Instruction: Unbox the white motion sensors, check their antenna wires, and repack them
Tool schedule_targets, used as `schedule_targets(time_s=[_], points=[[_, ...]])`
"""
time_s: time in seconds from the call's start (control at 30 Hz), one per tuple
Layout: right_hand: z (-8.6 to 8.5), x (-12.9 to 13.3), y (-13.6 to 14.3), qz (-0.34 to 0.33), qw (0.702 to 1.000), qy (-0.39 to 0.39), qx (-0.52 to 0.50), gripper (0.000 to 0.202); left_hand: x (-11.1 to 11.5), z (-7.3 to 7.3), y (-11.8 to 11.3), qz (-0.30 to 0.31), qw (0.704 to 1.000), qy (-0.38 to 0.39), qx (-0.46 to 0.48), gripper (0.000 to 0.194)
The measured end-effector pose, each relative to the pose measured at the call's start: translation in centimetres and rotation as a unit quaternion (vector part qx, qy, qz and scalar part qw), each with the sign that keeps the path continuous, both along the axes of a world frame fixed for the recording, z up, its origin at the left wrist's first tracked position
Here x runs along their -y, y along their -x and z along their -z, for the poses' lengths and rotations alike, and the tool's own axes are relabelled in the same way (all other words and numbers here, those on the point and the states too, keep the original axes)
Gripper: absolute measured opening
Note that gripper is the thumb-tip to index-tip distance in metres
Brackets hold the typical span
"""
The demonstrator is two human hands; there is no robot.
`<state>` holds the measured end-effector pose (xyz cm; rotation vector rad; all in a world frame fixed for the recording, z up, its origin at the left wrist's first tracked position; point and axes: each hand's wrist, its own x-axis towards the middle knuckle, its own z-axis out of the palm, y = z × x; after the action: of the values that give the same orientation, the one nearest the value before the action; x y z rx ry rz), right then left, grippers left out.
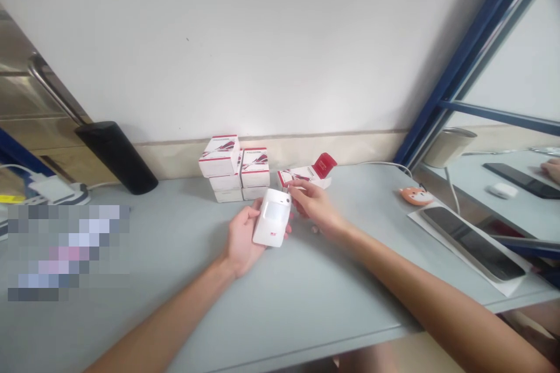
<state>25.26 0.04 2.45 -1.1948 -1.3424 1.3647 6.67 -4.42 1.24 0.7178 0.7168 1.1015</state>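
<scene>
A white plastic device (272,218) with a curved pale window and a small red mark lies in my left hand (245,236), whose fingers wrap round it from beneath and the left. My right hand (312,203) is at the device's upper right corner, thumb and fingers pinched together near its edge; what they hold is too small to make out. Just behind my right hand is an opened white and red box (300,175), its red flap raised. Several closed boxes of the same kind (221,157) are stacked behind my left hand. A tiny pale item (315,229) rests below my right hand.
On the grey table (175,303), a black cylinder (118,157) leans at the left, near a white charger (55,187). At the right are an orange and white animal-shaped item (415,195) and a dark phone-like slab (472,243). Another person's hand (552,169) shows beyond the blue frame.
</scene>
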Motion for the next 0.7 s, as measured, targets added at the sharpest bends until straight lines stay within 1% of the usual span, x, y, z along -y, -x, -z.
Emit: schedule_targets(time_s=[0.07,0.13,0.27,0.33,0.4,0.5,0.57,0.63,0.7], points=[[0.3,-0.1,0.1,0.018,1.000,-0.017,0.005,0.026,0.2,-0.3,-0.1,0.009,1.000,-0.005,0.004,0.044],[0.3,-0.1,0.2,0.019,1.000,-0.023,-0.006,0.027,0.3,-0.6,-0.2,0.017,1.000,-0.013,0.004,0.046],[-0.5,-0.1,-0.1,0.011,0.998,-0.032,-0.059,0.033,0.3,-0.7,-0.5,0.030,0.999,-0.039,-0.010,0.045],[-1.1,-0.5,-0.6,0.022,0.996,-0.044,-0.081,0.035,0.1,-1.1,-0.1,0.049,0.997,-0.048,-0.023,0.043],[-1.6,-1.2,-1.6,0.045,0.990,-0.057,-0.119,0.039,-0.2,-2.0,0.8,0.091,0.993,-0.048,-0.056,0.040],[-2.2,-2.7,-3.7,0.070,0.977,-0.076,-0.186,0.046,-0.6,-3.8,3.0,0.167,0.977,-0.031,-0.127,0.038],[-2.6,-3.6,-5.2,0.075,0.970,-0.087,-0.217,0.047,-0.6,-4.8,4.5,0.178,0.977,-0.013,-0.119,0.041],[-2.9,-4.2,-6.5,0.089,0.964,-0.092,-0.234,0.044,-0.4,-5.0,5.7,0.194,0.974,0.005,-0.118,0.042],[-3.2,-4.5,-7.7,0.109,0.960,-0.088,-0.243,0.045,0.1,-4.5,6.2,0.204,0.970,0.017,-0.130,0.040]])
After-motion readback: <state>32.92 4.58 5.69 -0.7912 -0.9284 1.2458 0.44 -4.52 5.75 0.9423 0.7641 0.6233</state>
